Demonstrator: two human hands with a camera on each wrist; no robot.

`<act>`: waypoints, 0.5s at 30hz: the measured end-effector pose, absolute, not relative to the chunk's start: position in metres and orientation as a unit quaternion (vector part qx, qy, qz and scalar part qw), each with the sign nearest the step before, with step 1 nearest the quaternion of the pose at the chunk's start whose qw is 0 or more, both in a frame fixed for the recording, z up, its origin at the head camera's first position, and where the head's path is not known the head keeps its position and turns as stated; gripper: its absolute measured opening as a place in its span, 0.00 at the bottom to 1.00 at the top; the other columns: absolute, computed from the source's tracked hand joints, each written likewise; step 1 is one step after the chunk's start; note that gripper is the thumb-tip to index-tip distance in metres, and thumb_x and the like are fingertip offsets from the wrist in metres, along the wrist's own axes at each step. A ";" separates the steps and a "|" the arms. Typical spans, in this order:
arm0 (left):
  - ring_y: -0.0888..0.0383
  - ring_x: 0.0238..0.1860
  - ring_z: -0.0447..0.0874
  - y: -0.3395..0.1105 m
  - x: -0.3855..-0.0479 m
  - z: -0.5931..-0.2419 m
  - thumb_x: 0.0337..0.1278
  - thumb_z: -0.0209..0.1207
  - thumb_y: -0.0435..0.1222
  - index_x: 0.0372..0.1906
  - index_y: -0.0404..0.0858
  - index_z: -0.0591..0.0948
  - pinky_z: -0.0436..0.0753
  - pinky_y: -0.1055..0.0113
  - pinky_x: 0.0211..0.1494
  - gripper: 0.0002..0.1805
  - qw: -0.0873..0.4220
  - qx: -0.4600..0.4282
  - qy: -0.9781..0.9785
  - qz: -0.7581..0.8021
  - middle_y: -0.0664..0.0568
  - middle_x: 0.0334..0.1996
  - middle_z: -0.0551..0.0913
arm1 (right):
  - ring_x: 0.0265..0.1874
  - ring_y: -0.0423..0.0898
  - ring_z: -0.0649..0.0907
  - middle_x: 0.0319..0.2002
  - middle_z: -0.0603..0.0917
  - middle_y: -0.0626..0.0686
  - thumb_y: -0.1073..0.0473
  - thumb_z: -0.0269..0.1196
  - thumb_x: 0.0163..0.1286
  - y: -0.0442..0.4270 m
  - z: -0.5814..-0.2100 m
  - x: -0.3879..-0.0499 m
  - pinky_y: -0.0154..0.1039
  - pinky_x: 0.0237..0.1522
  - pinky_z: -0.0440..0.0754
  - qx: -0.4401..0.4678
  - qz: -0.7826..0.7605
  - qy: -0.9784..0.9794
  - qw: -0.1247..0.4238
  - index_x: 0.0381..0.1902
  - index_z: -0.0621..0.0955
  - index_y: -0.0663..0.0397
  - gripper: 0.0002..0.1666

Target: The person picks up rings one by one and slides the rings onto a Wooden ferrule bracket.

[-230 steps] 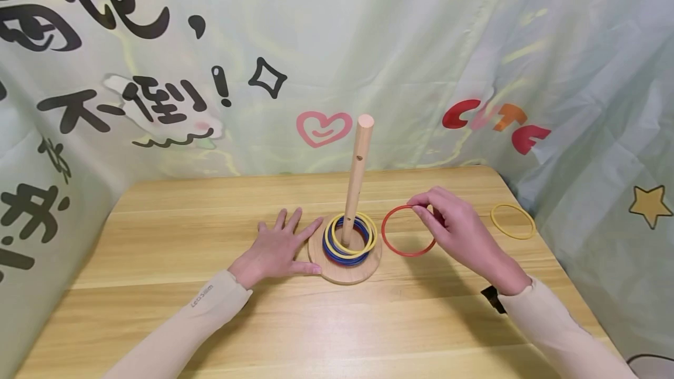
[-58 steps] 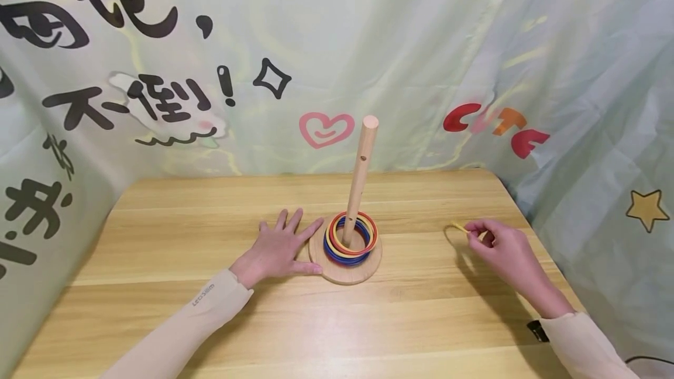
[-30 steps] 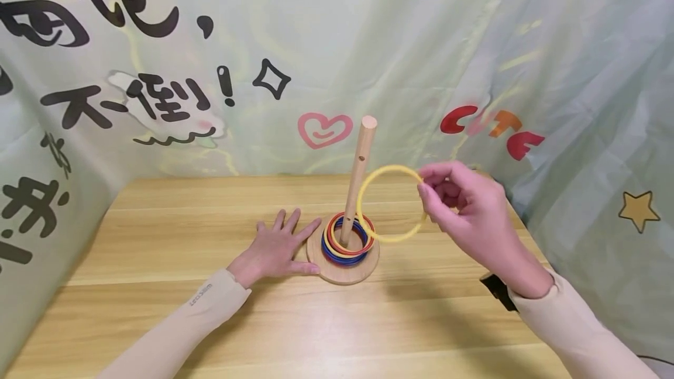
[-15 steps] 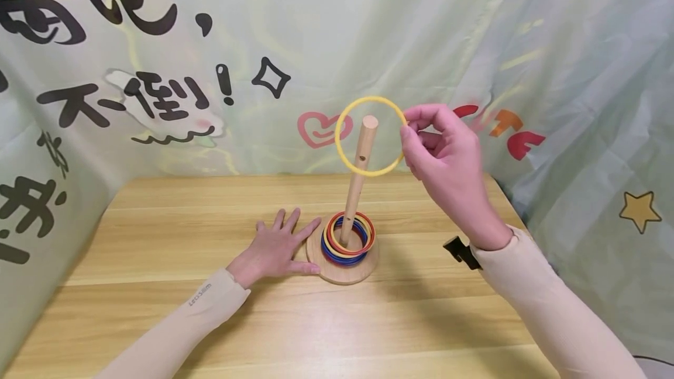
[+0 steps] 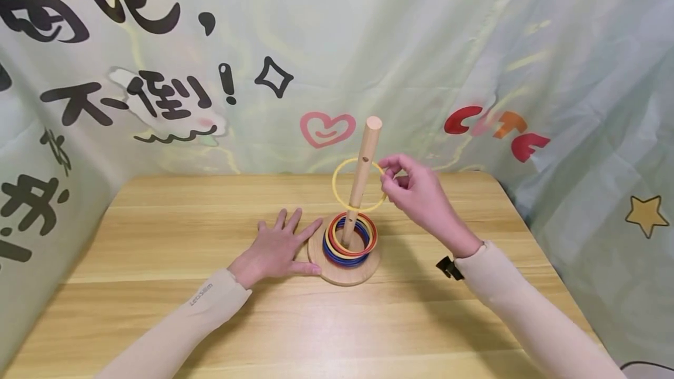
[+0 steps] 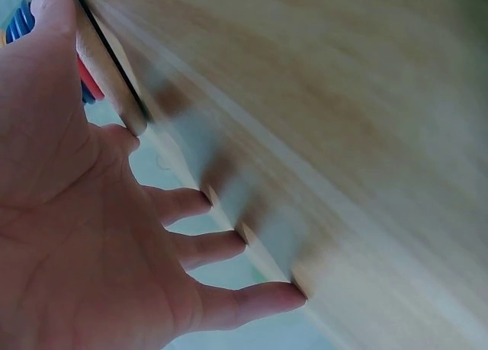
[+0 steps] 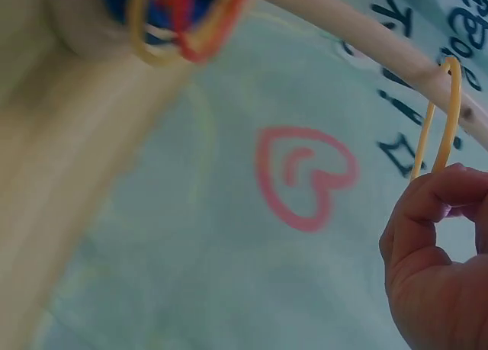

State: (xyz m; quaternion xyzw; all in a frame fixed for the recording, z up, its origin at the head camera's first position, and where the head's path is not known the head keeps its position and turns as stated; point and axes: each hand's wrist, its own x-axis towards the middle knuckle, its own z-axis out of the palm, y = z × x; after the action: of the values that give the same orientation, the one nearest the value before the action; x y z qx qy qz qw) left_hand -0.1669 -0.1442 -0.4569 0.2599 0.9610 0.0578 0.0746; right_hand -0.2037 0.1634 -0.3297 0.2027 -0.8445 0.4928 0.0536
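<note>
A wooden peg [image 5: 363, 162] rises from a round wooden base [image 5: 347, 276] on the table. Around its foot lie stacked rings [image 5: 350, 261], blue ones low, with yellow and red above. My right hand [image 5: 418, 195] pinches a yellow ring [image 5: 337, 192] by its right side; the ring is around the peg, partway down and above the stack. In the right wrist view the peg passes through this yellow ring [image 7: 448, 129]. My left hand [image 5: 274, 253] lies with fingers spread, thumb and index finger touching the base's left edge. In the left wrist view its fingertips rest on the table.
The wood-grain table [image 5: 158, 238] ends at the back against a pale printed curtain [image 5: 395, 45]. The curtain also runs along both sides. A black strap [image 5: 449, 268] shows at my right wrist.
The red ring joined the stack. My right hand picked up the yellow ring from the table's right, raised it over the peg's top, and has lowered it around the peg. My left hand stayed put.
</note>
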 end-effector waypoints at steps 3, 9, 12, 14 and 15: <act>0.18 0.79 0.55 -0.144 -0.167 -0.458 0.59 0.59 0.79 0.90 0.54 0.57 0.65 0.12 0.59 0.60 0.073 0.259 0.961 0.058 0.28 0.84 0.55 | 0.20 0.43 0.79 0.38 0.81 0.57 0.69 0.62 0.78 0.160 -0.350 -0.204 0.33 0.22 0.73 0.194 0.489 -0.850 0.034 0.56 0.83 0.62 0.12; 0.18 0.79 0.55 -0.143 -0.168 -0.460 0.59 0.58 0.79 0.90 0.54 0.57 0.65 0.11 0.58 0.61 0.072 0.261 0.961 0.058 0.28 0.84 0.56 | 0.20 0.43 0.77 0.38 0.80 0.55 0.69 0.61 0.77 0.157 -0.383 -0.201 0.34 0.22 0.70 0.188 0.478 -0.858 0.005 0.55 0.83 0.63 0.12; 0.18 0.79 0.55 -0.143 -0.167 -0.460 0.59 0.58 0.79 0.90 0.54 0.57 0.65 0.12 0.59 0.61 0.075 0.260 0.961 0.056 0.28 0.84 0.56 | 0.21 0.44 0.77 0.37 0.80 0.55 0.69 0.61 0.76 0.157 -0.395 -0.200 0.34 0.22 0.69 0.182 0.473 -0.862 -0.007 0.55 0.83 0.64 0.13; 0.18 0.79 0.55 -0.143 -0.167 -0.459 0.59 0.58 0.79 0.90 0.55 0.57 0.66 0.12 0.59 0.61 0.075 0.259 0.961 0.055 0.28 0.84 0.55 | 0.21 0.44 0.78 0.37 0.80 0.54 0.69 0.61 0.75 0.157 -0.400 -0.199 0.34 0.22 0.69 0.177 0.471 -0.864 -0.015 0.55 0.83 0.65 0.13; 0.18 0.79 0.55 -0.143 -0.167 -0.459 0.59 0.59 0.79 0.90 0.54 0.57 0.66 0.12 0.59 0.61 0.075 0.259 0.961 0.054 0.28 0.84 0.55 | 0.21 0.44 0.78 0.37 0.80 0.54 0.69 0.62 0.75 0.157 -0.402 -0.199 0.33 0.22 0.69 0.174 0.471 -0.864 -0.020 0.55 0.83 0.65 0.13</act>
State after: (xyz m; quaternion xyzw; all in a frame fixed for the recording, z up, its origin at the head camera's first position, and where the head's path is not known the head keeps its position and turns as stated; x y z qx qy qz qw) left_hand -0.1670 -0.1432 -0.4594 0.2591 0.9614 0.0542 0.0748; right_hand -0.1985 0.1568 -0.4023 0.1742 -0.8644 0.4712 -0.0196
